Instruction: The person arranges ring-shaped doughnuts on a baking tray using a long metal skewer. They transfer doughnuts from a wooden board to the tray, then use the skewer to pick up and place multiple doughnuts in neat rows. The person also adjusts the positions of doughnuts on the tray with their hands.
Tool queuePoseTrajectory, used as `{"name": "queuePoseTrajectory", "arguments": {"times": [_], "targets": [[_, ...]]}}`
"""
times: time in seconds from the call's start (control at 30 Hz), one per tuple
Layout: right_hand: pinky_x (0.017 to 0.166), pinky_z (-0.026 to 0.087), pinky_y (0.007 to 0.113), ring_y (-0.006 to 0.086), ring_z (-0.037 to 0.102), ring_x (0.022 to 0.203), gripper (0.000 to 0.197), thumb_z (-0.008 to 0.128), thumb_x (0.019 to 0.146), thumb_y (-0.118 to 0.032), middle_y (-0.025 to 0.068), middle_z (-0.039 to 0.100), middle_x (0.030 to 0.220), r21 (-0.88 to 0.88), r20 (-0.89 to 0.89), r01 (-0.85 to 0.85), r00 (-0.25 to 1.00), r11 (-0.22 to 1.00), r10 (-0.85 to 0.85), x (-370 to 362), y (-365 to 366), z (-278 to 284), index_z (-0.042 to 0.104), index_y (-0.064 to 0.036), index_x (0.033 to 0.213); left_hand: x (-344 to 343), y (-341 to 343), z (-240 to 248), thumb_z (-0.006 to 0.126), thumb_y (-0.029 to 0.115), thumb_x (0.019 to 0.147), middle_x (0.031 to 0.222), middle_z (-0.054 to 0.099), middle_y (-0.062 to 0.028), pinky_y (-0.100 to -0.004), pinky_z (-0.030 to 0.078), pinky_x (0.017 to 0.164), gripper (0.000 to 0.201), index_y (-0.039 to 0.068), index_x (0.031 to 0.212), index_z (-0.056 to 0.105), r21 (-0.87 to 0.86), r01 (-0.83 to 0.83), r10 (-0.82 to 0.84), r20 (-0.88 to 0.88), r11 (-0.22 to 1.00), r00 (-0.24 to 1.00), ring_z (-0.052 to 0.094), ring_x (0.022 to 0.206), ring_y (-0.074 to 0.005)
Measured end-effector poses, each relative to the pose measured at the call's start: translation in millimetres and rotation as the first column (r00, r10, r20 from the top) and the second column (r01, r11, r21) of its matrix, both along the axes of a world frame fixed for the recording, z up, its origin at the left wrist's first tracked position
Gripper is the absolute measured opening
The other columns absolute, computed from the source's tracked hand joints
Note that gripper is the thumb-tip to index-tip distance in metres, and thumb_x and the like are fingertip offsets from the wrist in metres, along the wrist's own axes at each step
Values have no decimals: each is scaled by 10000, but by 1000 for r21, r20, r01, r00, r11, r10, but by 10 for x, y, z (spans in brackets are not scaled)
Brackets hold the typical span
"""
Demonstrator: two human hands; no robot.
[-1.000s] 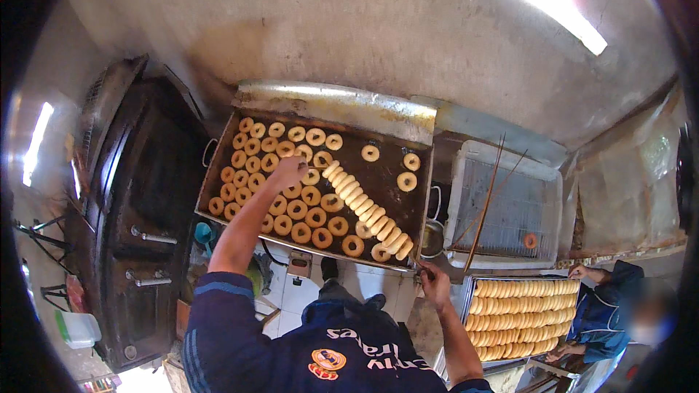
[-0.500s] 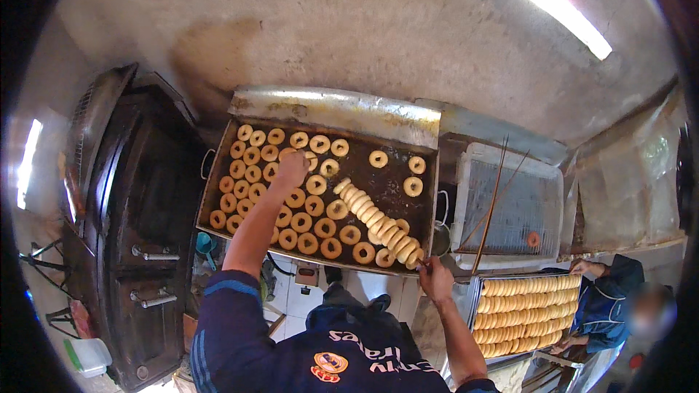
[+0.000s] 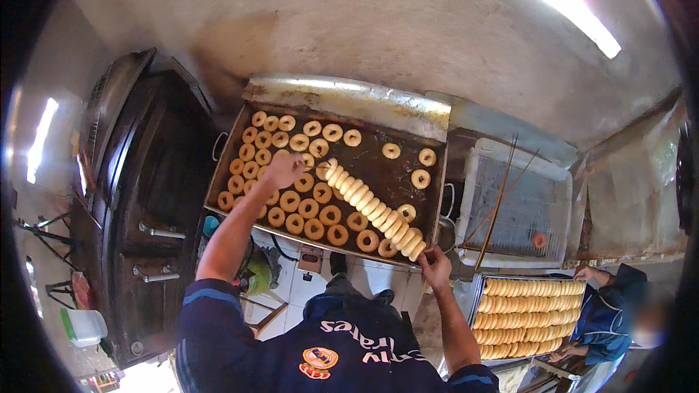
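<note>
A long row of pale doughnut rings (image 3: 375, 207) is threaded on a thin stick (image 3: 317, 167), slanting across a wide rectangular frying pan (image 3: 218, 182). My left hand (image 3: 284, 170) is over the pan's middle left, its fingers closed at the far left end of the stick. Down at the pan's near right edge, my right hand (image 3: 437, 268) is closed round the stick's other end, which its fingers mostly hide. Loose golden doughnuts (image 3: 330, 215) lie in the dark oil around and beneath the row, most of them on the left.
To the right stands a white-rimmed draining tub (image 3: 518, 262) with a wire rack, long sticks (image 3: 496, 207) and one ring. Nearer, another person (image 3: 601, 313) holds a tray (image 3: 477, 306) of doughnut rows. A dark cabinet (image 3: 149, 211) stands left; a wall (image 3: 408, 29) rises behind.
My left hand has come nearer and leftward over the pan, and now meets the stick's end. The doughnut row has shifted left. The whole view has tilted slightly.
</note>
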State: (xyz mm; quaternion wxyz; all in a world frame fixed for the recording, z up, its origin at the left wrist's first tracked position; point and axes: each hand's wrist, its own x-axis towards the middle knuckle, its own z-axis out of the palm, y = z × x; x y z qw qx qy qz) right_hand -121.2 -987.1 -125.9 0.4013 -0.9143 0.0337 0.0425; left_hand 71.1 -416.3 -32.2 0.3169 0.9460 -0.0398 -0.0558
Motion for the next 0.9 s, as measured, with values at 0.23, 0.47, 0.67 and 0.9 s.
{"name": "queuePoseTrajectory", "arguments": {"times": [0.23,0.47,0.67,0.9], "targets": [[802,612,556,412,790,924,260,746,985,-321,136,821,1020,-384,-116,-125,990,915,86,-179,48,1167,665,-140,1152,-45,-284,-594,647,257,1030,991,774,-217,-535,616,829,265,4,1082,705,208,-107,103,33,972,994,743,906,-444],[800,620,457,337,817,928,212,807,972,-196,145,821,1009,8,-22,-54,998,999,54,-119,264,420,703,-75,1112,240,121,100,626,287,1066,1049,788,-232,-511,588,875,313,23,1158,768,168,-52,84,-193,984,978,751,961,-405],[742,557,342,152,664,778,176,780,1000,-147,74,725,880,382,139,19,987,924,-78,231,1007,-215,671,-20,1057,53,400,1788,671,210,1020,974,767,-246,-495,585,838,239,25,1138,766,13,-235,218,332,972,918,759,930,-447],[754,561,297,109,721,856,126,744,1053,-90,77,748,917,352,241,-81,971,932,-7,415,1468,1574,657,0,1050,-1633,296,2446,639,153,1092,882,728,-169,-377,536,731,177,11,1128,737,-65,-528,447,625,847,641,687,769,-229]]}}
